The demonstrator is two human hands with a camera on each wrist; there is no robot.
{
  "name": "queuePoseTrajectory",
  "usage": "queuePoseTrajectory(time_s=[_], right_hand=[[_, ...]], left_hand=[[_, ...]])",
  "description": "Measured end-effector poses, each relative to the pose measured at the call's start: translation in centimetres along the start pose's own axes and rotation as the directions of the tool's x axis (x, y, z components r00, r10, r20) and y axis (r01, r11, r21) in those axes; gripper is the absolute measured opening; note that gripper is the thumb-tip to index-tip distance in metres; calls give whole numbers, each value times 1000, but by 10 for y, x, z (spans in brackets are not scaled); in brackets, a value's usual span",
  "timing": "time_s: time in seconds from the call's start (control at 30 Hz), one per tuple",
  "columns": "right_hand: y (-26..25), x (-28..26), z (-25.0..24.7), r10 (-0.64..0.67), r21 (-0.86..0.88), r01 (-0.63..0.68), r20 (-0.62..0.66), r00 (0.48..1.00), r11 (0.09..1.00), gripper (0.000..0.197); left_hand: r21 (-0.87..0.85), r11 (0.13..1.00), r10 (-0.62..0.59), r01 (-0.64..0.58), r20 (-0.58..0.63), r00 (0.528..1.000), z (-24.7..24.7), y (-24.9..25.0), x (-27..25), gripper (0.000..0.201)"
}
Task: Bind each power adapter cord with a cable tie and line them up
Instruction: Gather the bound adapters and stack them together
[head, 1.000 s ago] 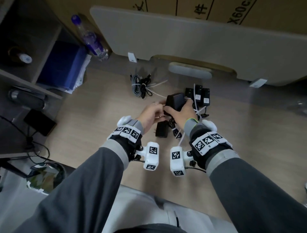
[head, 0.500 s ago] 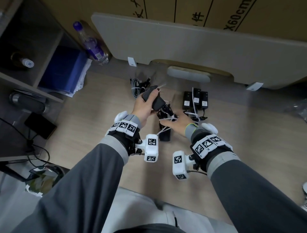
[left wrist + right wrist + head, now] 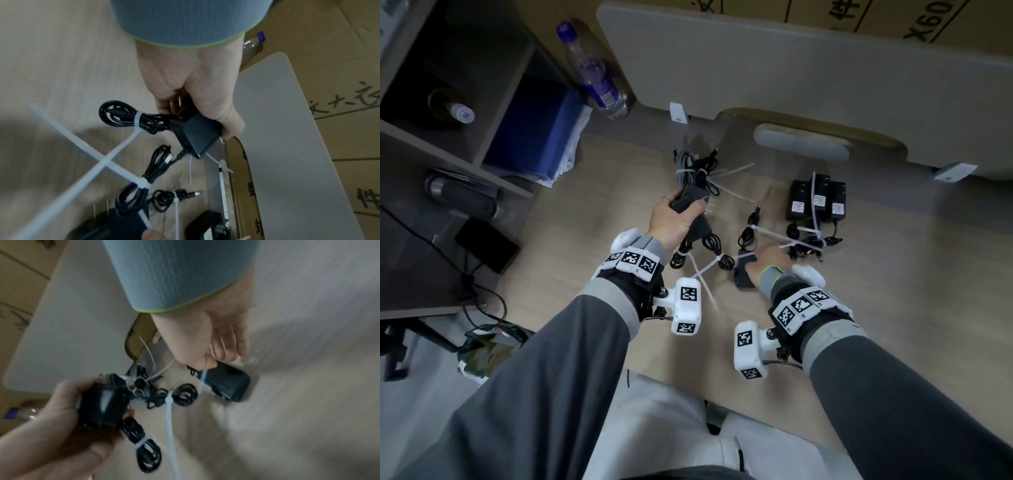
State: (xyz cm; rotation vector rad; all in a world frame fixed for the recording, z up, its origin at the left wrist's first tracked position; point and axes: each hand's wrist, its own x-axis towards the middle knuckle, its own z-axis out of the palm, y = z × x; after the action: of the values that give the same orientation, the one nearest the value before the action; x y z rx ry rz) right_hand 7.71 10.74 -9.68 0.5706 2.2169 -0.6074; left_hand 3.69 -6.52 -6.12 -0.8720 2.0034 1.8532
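Power adapters lie across our tabletop (image 3: 585, 212), and we read them from the left. At the far left stands a shelf (image 3: 448, 137) with a blue box (image 3: 530, 130), and a plastic bottle (image 3: 595, 75) leans beside it. Next comes a grey cable bundle (image 3: 688, 168), tied, near the back edge. Our left hand (image 3: 671, 222) holds two black adapters (image 3: 690, 202) together, fingers curled round them in a closed grip; how the fingers sit underneath is hidden from the head view. Their tied cords (image 3: 714, 251) hang below the hand, and long white cable ties (image 3: 703, 274) stick out and cross each other. Further right, our right hand (image 3: 767, 260) is over another adapter on the tabletop (image 3: 226, 386); the wrist view shows the thumb pressing on it and the fingers loosely bent, but motion blur keeps us from telling whether they truly clasp it. That adapter's tied cord (image 3: 748, 233) lies just ahead. At the right, three adapters in a row (image 3: 816, 202) stand side by side, their tied cords and tie tails tangled in front. A grey board (image 3: 791, 68) leans behind everything.
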Motion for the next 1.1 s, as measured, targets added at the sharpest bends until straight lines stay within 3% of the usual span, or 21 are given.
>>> queuePoseTrajectory(time_s=[0.1, 0.17, 0.23, 0.33, 0.53, 0.7, 0.8, 0.87, 1.0, 1.1], right_hand=[[-4, 1, 28, 101, 50, -97, -72, 992, 994, 99], [-4, 5, 39, 129, 48, -123, -149, 980, 991, 107], [-4, 9, 46, 126, 78, -113, -193, 973, 991, 100], [-9, 13, 52, 125, 166, -106, -109, 986, 980, 86], [-2, -5, 19, -33, 429, 118, -201, 979, 896, 63], [1, -21, -33, -126, 478, 300, -362, 924, 825, 53], [9, -33, -63, -101, 566, 375, -455, 885, 734, 53], [13, -39, -80, -86, 603, 413, -494, 865, 683, 43], [31, -46, -101, -50, 642, 514, -596, 801, 569, 29], [56, -41, -105, -46, 620, 500, -599, 799, 604, 32]], left_hand=[[16, 999, -48, 47, 74, 996, -12, -8, 6, 28], [26, 996, -90, 88, 103, 991, -19, -13, 8, 28], [49, 990, -137, 133, 106, 985, -28, -17, 11, 28], [62, 988, -151, 144, 109, 983, -36, -19, 14, 40], [67, 995, -75, 69, 95, 993, -18, -9, 10, 33], [76, 997, -4, -8, 152, 988, 11, 7, -3, 41], [75, 997, -10, -2, 156, 988, 33, 16, -11, 53], [81, 996, -44, 29, 189, 981, 46, 21, -17, 62], [71, 996, -78, 62, 253, 964, 71, 22, -31, 52], [54, 995, -93, 81, 266, 959, 92, 21, -41, 47]])
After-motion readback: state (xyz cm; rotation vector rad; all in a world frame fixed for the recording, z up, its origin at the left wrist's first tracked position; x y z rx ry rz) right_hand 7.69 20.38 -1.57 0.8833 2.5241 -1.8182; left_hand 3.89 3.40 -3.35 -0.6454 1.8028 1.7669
